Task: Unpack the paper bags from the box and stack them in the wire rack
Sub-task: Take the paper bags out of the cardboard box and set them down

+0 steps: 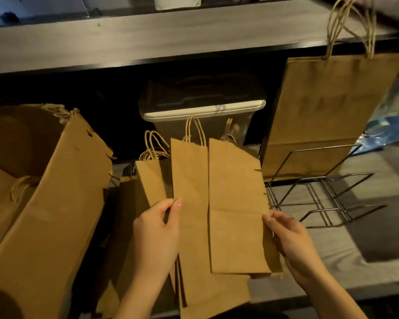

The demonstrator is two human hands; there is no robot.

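One big bag (pixel 327 107) already stands in the wire rack (pixel 320 192). More bags (pixel 19 188) wait in the box (pixel 55 203). Above the desk (pixel 366 238), the left hand (pixel 158 229) has its grip pinching a flat bag (pixel 189 203). The right hand (pixel 290 238) pinches a second flat bag (pixel 235 203). Both bags run long-ways, with their handles pointing away from the person.

Far side: long grey wood-grain shelf (pixel 148 42) spans the width, dark front edge. On it, far centre, bottom of a white container (pixel 177 2); far left, a small dark object (pixel 8 16), too blurred to identify. Below the shelf, in shadow, a translucent bin (pixel 203 125) with white rim and dark lid (pixel 200 90). Far right: crumpled blue plastic (pixel 387 127). Near right: grey table (pixel 346 268).
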